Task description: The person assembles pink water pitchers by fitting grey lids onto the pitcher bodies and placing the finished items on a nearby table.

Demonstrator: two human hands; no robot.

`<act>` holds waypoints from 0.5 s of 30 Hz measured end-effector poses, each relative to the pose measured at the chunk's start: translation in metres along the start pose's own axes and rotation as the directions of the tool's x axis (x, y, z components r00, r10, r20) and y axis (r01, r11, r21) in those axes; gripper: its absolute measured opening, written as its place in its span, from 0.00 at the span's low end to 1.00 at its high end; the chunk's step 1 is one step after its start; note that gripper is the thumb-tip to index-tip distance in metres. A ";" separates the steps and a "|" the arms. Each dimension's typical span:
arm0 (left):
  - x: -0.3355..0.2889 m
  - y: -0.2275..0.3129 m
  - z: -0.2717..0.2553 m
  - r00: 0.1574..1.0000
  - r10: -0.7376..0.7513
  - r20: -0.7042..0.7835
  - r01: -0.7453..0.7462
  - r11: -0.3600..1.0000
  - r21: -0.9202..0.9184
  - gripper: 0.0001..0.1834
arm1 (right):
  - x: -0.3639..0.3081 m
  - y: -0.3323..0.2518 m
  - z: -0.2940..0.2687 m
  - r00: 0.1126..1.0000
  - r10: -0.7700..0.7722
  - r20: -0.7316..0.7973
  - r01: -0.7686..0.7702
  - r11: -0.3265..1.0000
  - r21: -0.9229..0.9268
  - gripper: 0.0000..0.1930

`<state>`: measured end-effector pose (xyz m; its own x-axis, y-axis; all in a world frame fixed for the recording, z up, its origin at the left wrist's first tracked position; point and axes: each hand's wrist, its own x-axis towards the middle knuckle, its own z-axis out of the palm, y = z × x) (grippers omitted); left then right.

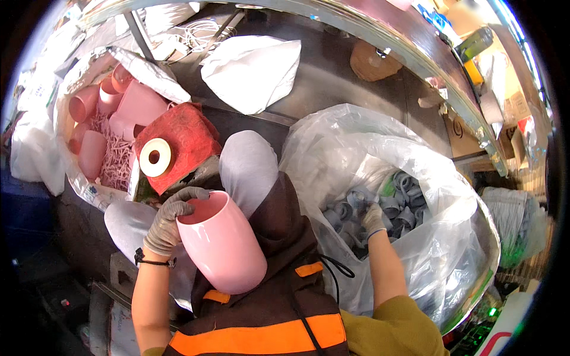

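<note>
My left hand (pixel 172 221), in a grey work glove, grips the rim of a glossy pink plastic pot (pixel 224 246). Its thumb and fingers pinch the wall at the mouth, and the pot leans over my lap. To the right, my right hand (pixel 373 220), also gloved, reaches into a large clear plastic bag (pixel 320 142). Curled grey-blue plastic pieces (pixel 407 193) fill that bag's bottom, and the right hand's fingers are partly lost among them. Just beyond the left hand, a cream ring like a tape roll (pixel 155 157) rests on a red cloth-covered block (pixel 189 133).
At the left stands an open white sack (pixel 68 142) holding several pink pots (pixel 139 110) and thin pink strips (pixel 116 160). A white bag (pixel 252 71) lies on the floor ahead. Overhead, a metal-edged bench (pixel 409 53) crosses the far side. A bundled clear bag (pixel 510 219) stands far right.
</note>
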<state>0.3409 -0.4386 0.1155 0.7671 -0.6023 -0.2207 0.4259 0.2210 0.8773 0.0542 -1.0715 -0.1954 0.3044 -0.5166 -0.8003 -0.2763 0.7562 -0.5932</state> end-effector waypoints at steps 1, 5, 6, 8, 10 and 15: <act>0.004 -0.006 -0.003 0.996 0.079 0.049 -0.082 0.995 0.064 0.17 | -0.005 -0.003 -0.013 0.999 0.019 0.032 -0.021 0.998 0.060 0.13; -0.023 -0.011 -0.024 0.974 0.228 0.015 -0.224 0.940 0.258 0.18 | -0.186 0.042 0.151 0.832 -0.548 0.090 0.556 0.821 -0.131 0.14; -0.024 -0.004 -0.020 0.997 0.064 -0.041 -0.065 0.998 -0.024 0.18 | -0.219 0.047 0.157 0.780 -0.609 0.142 0.625 0.769 -0.132 0.16; -0.024 0.001 -0.011 0.998 -0.041 -0.042 0.030 0.971 -0.238 0.18 | -0.263 0.027 0.179 0.690 -0.660 0.299 0.724 0.624 -0.293 0.19; -0.023 0.002 0.000 0.997 0.068 -0.030 -0.070 0.995 -0.075 0.18 | -0.286 -0.001 0.228 0.653 -0.580 0.487 0.745 0.378 -0.549 0.22; 0.000 -0.015 -0.024 0.829 0.445 0.340 -0.527 0.824 0.207 0.09 | -0.343 -0.025 0.323 0.551 -0.653 0.520 0.829 0.499 -0.251 0.21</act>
<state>0.3460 -0.4234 0.0921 0.6621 -0.6616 0.3520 -0.1530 0.3405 0.9277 0.2511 -0.7832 0.1220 0.8218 -0.5697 -0.0077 -0.1147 -0.1521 -0.9817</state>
